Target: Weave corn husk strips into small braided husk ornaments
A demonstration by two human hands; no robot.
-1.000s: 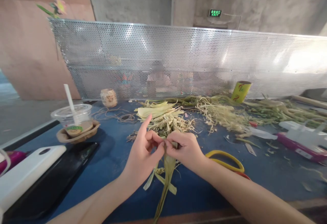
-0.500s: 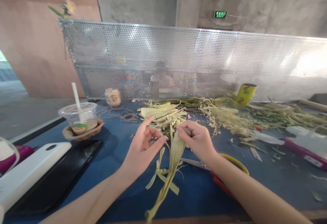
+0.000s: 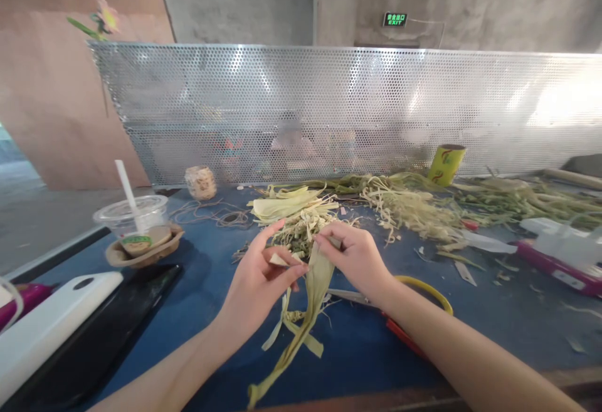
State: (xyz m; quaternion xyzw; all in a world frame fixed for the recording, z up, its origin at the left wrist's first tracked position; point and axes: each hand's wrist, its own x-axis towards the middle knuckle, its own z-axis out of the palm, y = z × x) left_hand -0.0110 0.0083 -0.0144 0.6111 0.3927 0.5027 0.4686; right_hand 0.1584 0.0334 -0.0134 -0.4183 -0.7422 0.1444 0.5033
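My right hand pinches the top of a long pale-green husk leaf, which hangs down toward the table's front edge. Close on its left, my left hand pinches a thin strip of the same leaf between thumb and fingers, index finger raised. More thin strips trail beneath the hands. Both hands hover over the blue table, just in front of a pile of shredded husk.
Yellow-handled scissors lie under my right forearm. A plastic cup with a straw, a white and black device, a twine ball, a yellow tube and more husks surround me. A perforated metal screen backs the table.
My hands moved apart, then the left came back to the leaf and now pinches a thin strip. The leaf's lower end swung further down and left.
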